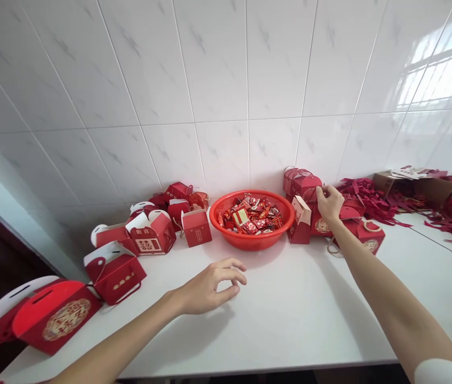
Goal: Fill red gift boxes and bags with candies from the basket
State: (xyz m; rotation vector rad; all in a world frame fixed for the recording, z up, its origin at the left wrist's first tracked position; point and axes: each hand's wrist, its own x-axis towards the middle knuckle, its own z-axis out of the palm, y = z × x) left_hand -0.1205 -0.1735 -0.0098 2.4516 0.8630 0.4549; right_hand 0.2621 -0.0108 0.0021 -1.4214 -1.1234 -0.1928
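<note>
My left hand hovers over the front middle of the white table, fingers loosely curved and apart, holding nothing. Farther back on the right, my right hand pinches the edge of a red gift box, which sits behind other boxes near the wall. Part of what its fingertips grip is hidden. Between the hands, toward the wall, a red plastic basket holds many wrapped candies. Directly right of the basket stands a red gift box with a pale side.
Open red gift boxes line the left side, with a larger one at the front left corner. More red boxes stand beside my right forearm. Dark red ribbons and a cardboard box lie far right, against the tiled wall.
</note>
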